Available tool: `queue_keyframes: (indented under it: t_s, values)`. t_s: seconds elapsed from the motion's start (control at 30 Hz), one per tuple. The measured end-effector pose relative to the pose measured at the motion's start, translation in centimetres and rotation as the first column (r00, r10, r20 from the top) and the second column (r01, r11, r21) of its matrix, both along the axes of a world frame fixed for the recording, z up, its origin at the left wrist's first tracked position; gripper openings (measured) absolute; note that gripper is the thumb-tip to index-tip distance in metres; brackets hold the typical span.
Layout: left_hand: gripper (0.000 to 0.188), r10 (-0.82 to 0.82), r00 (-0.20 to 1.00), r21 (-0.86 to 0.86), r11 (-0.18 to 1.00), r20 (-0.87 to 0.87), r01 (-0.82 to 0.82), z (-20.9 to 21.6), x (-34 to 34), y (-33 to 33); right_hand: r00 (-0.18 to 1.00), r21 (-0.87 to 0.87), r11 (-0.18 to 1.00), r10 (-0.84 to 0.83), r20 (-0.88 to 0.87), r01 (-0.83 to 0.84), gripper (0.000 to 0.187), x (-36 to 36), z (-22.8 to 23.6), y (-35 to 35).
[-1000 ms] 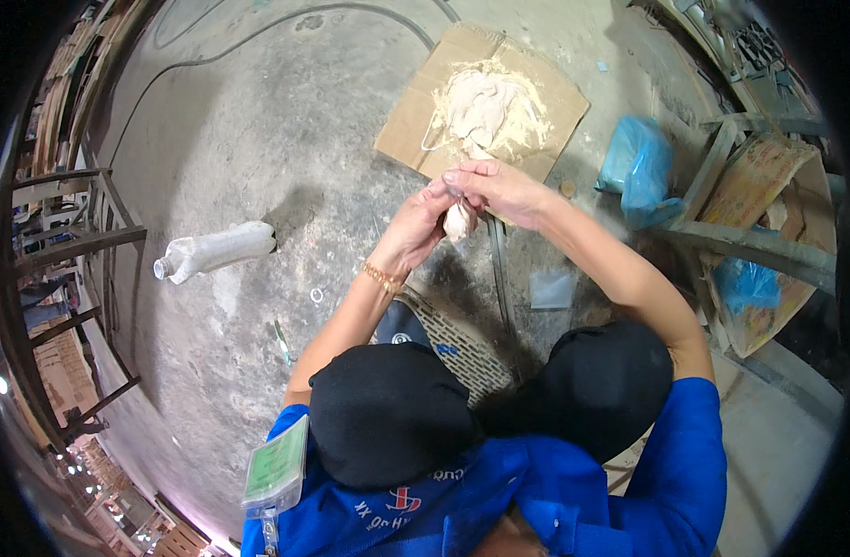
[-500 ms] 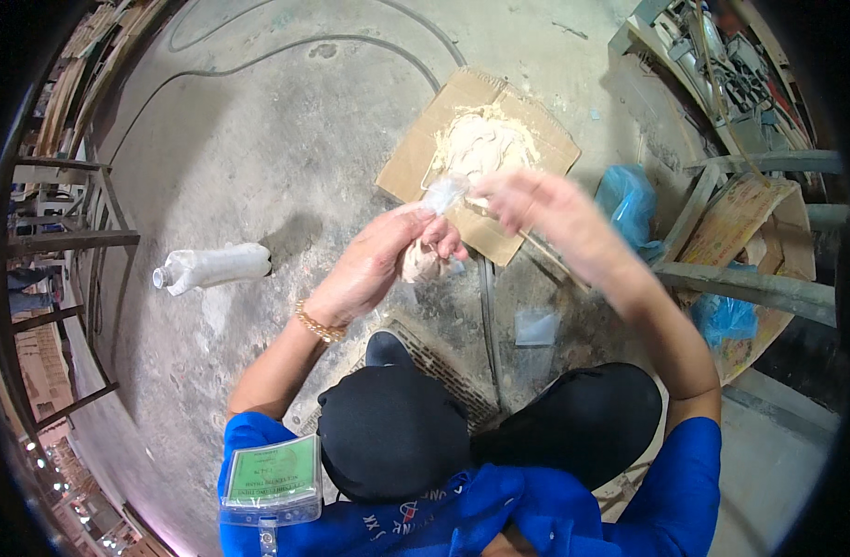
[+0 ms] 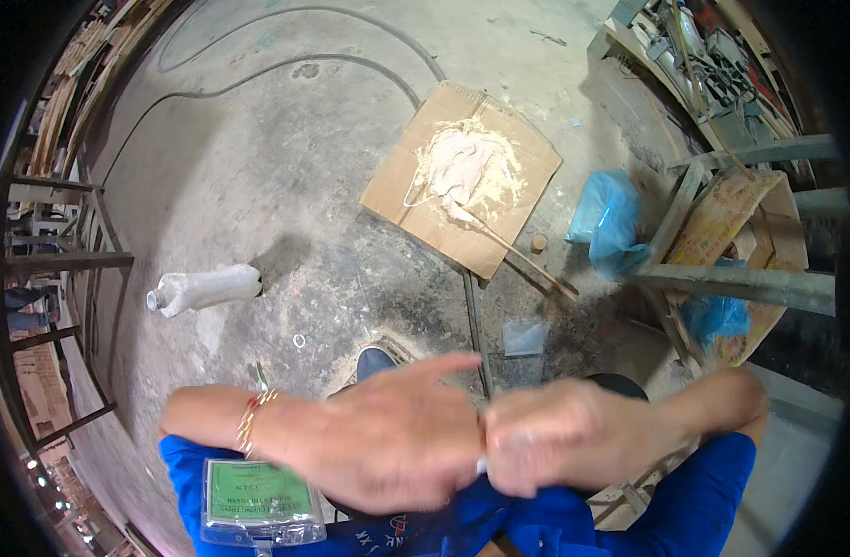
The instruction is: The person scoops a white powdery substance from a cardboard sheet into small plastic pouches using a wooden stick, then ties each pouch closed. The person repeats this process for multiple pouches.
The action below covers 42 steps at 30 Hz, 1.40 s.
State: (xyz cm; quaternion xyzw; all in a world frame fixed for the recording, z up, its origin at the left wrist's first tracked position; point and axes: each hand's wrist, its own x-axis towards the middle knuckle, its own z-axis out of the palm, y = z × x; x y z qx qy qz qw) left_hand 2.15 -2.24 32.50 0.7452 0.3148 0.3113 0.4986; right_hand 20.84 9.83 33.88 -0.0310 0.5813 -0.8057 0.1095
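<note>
- The person's left hand (image 3: 378, 436) and right hand (image 3: 564, 432) are meeting low in the view, in front of the body, both blurring. A gold bracelet (image 3: 255, 422) is circling the left wrist.
- The right hand's fingers are curling in, with a see-through patch (image 3: 525, 452), perhaps thin plastic, showing at them; the blur is hiding whether the grip is closing on it. The left hand is pointing one digit outward; whether it is holding anything, I cannot tell.
- The pale pinkish paste (image 3: 467, 167) is lying beyond the hands, heaped on a flat cardboard sheet (image 3: 397, 186). A thin stick (image 3: 527, 260) is resting with one end in the paste and the other past the cardboard's edge.
- As a judgement, the middle is looking already blended, while yellowish smears (image 3: 508, 190) around it are looking unmixed. A good heap is sitting there unused; how much work is remaining is not showing.
- The concrete floor (image 3: 258, 158) is looking grey and stained. A whitish bottle (image 3: 207, 288) is lying at left, a clear plastic piece (image 3: 524, 337) just beyond the right hand, a blue bag (image 3: 606, 218) right of the cardboard.
- Around the room, a hose (image 3: 285, 63) is curving across the far floor, and frames and shelves (image 3: 713, 65) are lining both sides.
</note>
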Motion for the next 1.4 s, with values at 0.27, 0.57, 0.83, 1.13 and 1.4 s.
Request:
queue_keyframes:
  t_s: [0.27, 0.57, 0.83, 1.13, 1.4]
  values:
    - [0.020, -0.005, 1.000, -0.092, 0.996, -0.017, 0.004, 1.1, -0.2, 0.1, 0.992, 0.017, 1.000, -0.013, 0.122, 0.011, 0.026, 1.7, 2.0, 1.4]
    - [0.031, 0.694, 0.548, -0.763, 0.629, 0.467, -0.147, -7.1, -2.1, 4.4, 0.753, 0.088, 0.786, -0.613, 0.239, 0.612, 0.037, -1.3, -7.6, 5.3]
    - [0.020, 0.543, 0.591, -0.753, 0.633, 0.597, 0.180, -5.3, 1.4, 4.1, 0.864, -0.275, 0.843, -0.360, 0.351, 0.463, 0.031, -1.5, -4.0, 4.1]
    - [0.018, -0.177, 0.948, -0.215, 0.948, 0.264, 0.236, 1.6, 3.4, 1.0, 0.989, -0.046, 0.994, 0.096, -0.115, -0.102, 0.024, 2.8, 2.6, -0.1]
    - [0.012, -0.194, 0.953, -0.337, 0.903, 0.231, 0.265, 3.1, 2.8, -0.3, 0.997, 0.092, 0.995, 0.034, -0.066, -0.028, 0.028, 5.1, 4.9, 0.0]
